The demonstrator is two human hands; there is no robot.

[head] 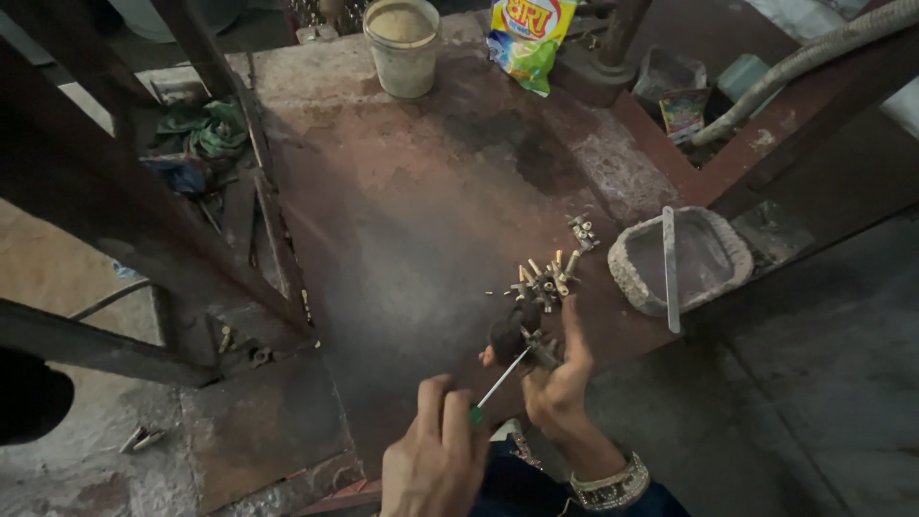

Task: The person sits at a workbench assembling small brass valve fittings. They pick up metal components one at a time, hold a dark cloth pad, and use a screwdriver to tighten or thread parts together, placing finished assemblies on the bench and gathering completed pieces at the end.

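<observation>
While a small dark part (507,335) sits pinched between the fingertips of the right hand (555,383), a thin screwdriver (498,385) with a green handle points its tip into it. That part is held just above the near edge of a rusty metal table (412,220), slightly ahead of both hands. The right hand's fingers curl around the part, and its wrist wears a pale beaded bracelet (608,486). The left hand (436,460), just beside and nearer the viewer, is closed around the screwdriver handle, fingers pressed together.

Just beyond the right hand lies a heap of small brass pieces (544,278), with one more cluster (582,232) a little farther off. To the right of that hand, a shallow grey tray (682,260) rests on the table corner, with a flat metal strip (670,268) lying across it.

Far ahead of the hands, at the table's far edge, stands a pale bucket (402,46) filled with tan powder, and beside it a yellow and green packet (528,38). A thick hose (814,57) runs across the far right. To the left of the hands, dark metal bars (124,211) cross above green cloth (206,129) and scattered scrap.
</observation>
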